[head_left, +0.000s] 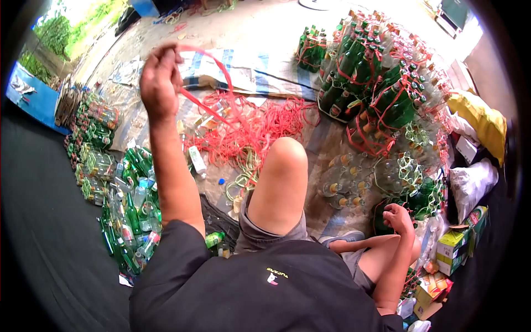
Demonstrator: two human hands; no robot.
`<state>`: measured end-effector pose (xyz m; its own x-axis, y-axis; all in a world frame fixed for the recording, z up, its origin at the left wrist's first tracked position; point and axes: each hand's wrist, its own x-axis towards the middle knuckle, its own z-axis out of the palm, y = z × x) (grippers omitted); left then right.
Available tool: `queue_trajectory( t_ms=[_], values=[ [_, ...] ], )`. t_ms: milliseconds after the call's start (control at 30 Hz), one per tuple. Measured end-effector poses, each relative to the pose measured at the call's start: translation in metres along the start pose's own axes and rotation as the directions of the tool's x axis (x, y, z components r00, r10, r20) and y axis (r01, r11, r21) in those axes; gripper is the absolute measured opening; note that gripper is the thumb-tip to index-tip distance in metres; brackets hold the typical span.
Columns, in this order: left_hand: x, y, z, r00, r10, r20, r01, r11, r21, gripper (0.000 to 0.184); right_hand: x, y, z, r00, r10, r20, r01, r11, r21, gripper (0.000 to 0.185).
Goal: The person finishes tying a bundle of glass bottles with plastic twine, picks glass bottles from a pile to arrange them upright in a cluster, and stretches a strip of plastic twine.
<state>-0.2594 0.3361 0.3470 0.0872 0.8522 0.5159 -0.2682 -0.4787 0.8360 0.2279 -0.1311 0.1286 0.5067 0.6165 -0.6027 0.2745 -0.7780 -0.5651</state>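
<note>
Raised at the upper left, my left hand (161, 80) is closed on a red plastic strap (221, 69), which loops out to the right and hangs toward a tangled pile of red straps (271, 124) on the ground. My right hand (398, 217) is at the lower right above my bent leg, its fingers curled; nothing can be made out in it. Just beside it are green bottles (426, 202) tied with pale green strap. Clear bottles (344, 180) stand in a group between my knee and that hand.
Tied bundles of green bottles (354, 61) stand at the upper right. Loose bottles (133, 213) lie at the left. A yellow sack (478, 124) and a green carton (462, 243) are at the right. A striped sheet (238, 72) covers the ground ahead.
</note>
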Motion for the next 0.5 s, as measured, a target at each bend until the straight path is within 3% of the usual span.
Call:
queue_trajectory(
  t_ms=[133, 233, 300, 333, 367, 467, 500],
  values=[
    [0.047, 0.085, 0.057, 0.953, 0.264, 0.151, -0.235, 0.954, -0.184, 0.026, -0.005, 0.006, -0.001, 1.0, -0.002, 0.008, 0.002, 0.996, 0.086, 0.029],
    [0.07, 0.101, 0.105, 0.823, 0.353, 0.446, -0.395, 0.919, 0.001, 0.031, -0.016, -0.002, -0.002, 1.0, -0.015, 0.005, 0.014, 0.994, 0.107, 0.031],
    [0.072, 0.109, 0.138, 0.888, 0.066, 0.454, -0.09, 0.995, 0.032, 0.025, -0.024, -0.008, -0.005, 0.999, -0.039, 0.02, 0.036, 0.989, 0.145, 0.03],
    [0.093, 0.086, 0.139, 0.831, -0.01, 0.557, 0.062, 0.995, -0.075, 0.025, -0.026, -0.007, -0.006, 0.998, -0.059, 0.023, 0.055, 0.987, 0.148, 0.03],
    [0.092, 0.089, 0.144, 0.759, 0.009, 0.651, 0.102, 0.986, -0.133, 0.026, -0.029, -0.008, -0.006, 0.998, -0.063, 0.007, 0.061, 0.985, 0.158, 0.03],
    [0.085, 0.083, 0.171, 0.767, -0.088, 0.635, 0.165, 0.984, -0.063, 0.026, -0.034, -0.01, -0.007, 0.991, -0.135, 0.015, 0.129, 0.972, 0.196, 0.031],
    [0.075, 0.088, 0.18, 0.803, -0.108, 0.586, 0.174, 0.983, -0.057, 0.017, -0.039, -0.018, -0.01, 0.99, -0.143, -0.002, 0.141, 0.969, 0.201, 0.031]
  ],
)
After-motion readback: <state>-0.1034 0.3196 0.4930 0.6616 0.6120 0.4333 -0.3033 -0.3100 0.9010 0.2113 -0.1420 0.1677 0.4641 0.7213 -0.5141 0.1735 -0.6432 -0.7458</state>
